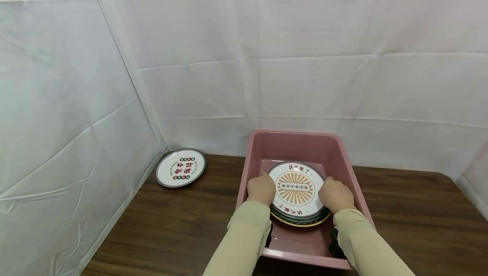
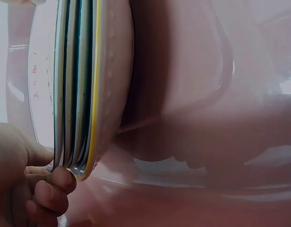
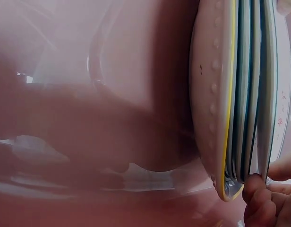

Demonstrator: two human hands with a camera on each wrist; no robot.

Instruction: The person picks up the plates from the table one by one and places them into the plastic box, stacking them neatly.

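A pink plastic bin [image 1: 297, 138] holds a stack of round plates [image 1: 299, 223]. The top plate [image 1: 295, 189] is white with a dark rim, a gold sunburst and red characters. On its left edge, my left hand [image 1: 261, 189] pinches the rim between thumb and curled fingers. My right hand [image 1: 336, 195] grips the opposite rim, its thumb above and fingertips below. In the right wrist view, a narrow gap shows under the top plate [image 3: 280, 94] near the fingers. The lowest piece, a yellow-rimmed dish [image 2: 110, 71], has a raised dotted pattern outside.
Another white plate [image 1: 181, 168] with red characters lies at the table's back left corner. The dark wooden table [image 1: 183, 225] extends on both sides of the bin. White cloth [image 1: 297, 77] hangs behind the table and on its left.
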